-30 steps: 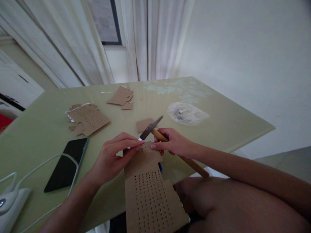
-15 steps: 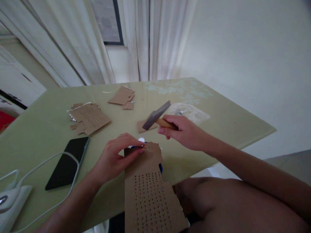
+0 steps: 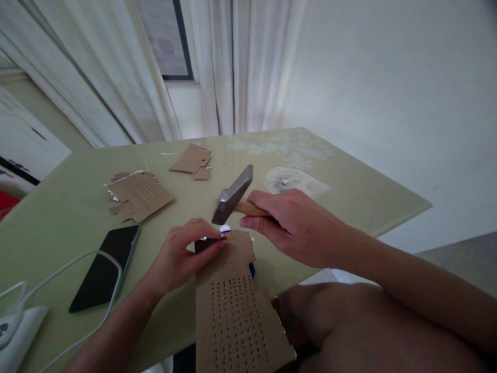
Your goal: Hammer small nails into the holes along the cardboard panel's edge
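Left hand (image 3: 184, 254): thumb and finger tips close together at the cardboard's far end; I cannot tell if something tiny is between them.
Right hand (image 3: 297, 225): wrapped around the hammer's wooden handle, close to the head.
Hammer (image 3: 233, 197): tilted, its head near the left fingertips and not touching the cardboard.
Cardboard (image 3: 225, 261): in front of the person, with rows of little holes in the near part and a few dots at the far end.
Blue thing (image 3: 252, 270): peeks out from under the cardboard; mostly hidden.
Good tapping: small, straight taps look best, since the fingertips are so close. The left hand should pinch low and hold the cardboard flat and still.
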The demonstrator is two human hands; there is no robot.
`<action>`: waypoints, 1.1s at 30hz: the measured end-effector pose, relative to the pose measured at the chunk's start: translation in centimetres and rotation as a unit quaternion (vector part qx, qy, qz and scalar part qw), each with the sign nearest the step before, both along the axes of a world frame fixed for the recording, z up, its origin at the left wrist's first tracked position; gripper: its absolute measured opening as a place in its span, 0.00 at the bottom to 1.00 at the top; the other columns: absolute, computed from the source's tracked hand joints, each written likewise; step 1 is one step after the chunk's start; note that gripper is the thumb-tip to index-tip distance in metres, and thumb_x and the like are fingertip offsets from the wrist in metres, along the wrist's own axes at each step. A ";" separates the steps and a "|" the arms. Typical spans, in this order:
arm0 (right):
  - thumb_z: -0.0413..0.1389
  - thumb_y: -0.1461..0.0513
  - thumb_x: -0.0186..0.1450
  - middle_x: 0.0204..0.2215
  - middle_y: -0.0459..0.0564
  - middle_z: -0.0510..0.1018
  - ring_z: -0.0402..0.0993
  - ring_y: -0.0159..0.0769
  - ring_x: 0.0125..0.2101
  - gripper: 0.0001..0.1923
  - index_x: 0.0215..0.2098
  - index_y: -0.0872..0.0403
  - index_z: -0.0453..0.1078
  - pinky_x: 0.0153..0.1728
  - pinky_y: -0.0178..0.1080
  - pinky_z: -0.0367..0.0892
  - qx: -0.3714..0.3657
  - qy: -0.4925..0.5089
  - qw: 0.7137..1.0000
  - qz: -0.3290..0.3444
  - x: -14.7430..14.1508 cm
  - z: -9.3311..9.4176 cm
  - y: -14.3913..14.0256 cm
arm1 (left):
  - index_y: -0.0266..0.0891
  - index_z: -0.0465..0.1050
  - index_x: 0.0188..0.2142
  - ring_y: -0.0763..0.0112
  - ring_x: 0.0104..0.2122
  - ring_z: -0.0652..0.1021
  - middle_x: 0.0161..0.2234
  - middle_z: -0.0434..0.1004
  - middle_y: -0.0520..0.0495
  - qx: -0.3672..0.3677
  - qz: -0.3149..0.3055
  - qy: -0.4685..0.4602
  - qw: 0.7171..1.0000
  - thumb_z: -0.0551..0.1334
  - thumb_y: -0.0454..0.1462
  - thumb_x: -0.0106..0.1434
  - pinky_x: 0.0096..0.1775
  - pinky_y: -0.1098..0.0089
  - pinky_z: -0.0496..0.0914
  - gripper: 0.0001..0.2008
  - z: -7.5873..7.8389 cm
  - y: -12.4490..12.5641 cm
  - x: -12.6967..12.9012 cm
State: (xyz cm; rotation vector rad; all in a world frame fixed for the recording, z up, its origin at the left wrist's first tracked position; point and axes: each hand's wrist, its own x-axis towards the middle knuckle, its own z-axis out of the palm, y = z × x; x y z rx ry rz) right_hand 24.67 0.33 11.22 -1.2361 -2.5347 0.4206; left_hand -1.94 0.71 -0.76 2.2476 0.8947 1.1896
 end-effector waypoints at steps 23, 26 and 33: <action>0.55 0.53 0.81 0.31 0.49 0.80 0.73 0.40 0.30 0.12 0.44 0.52 0.72 0.32 0.41 0.51 -0.013 -0.002 1.000 0.021 -0.1 -0.8 -0.3 | 0.45 0.87 0.41 0.73 0.27 0.79 0.31 0.86 0.52 0.012 0.001 0.010 1.000 0.73 0.35 0.69 0.29 0.73 0.70 0.03 -0.1 0.1 0.0; 0.55 0.52 0.81 0.27 0.48 0.76 0.69 0.39 0.27 0.15 0.41 0.52 0.72 0.31 0.41 0.49 -0.020 -0.047 0.998 0.028 -0.2 -1.2 -0.1 | 0.44 0.87 0.42 0.70 0.33 0.83 0.36 0.88 0.49 -0.011 -0.009 0.023 1.000 0.72 0.35 0.70 0.33 0.72 0.74 0.04 0.0 0.1 -0.1; 0.52 0.51 0.82 0.33 0.51 0.82 0.75 0.42 0.31 0.14 0.48 0.53 0.73 0.32 0.41 0.51 -0.001 -0.023 1.000 0.015 -0.1 -1.0 -0.2 | 0.44 0.87 0.43 0.71 0.28 0.78 0.32 0.86 0.49 0.008 -0.013 0.012 1.000 0.72 0.34 0.70 0.30 0.72 0.71 0.04 0.0 0.0 0.1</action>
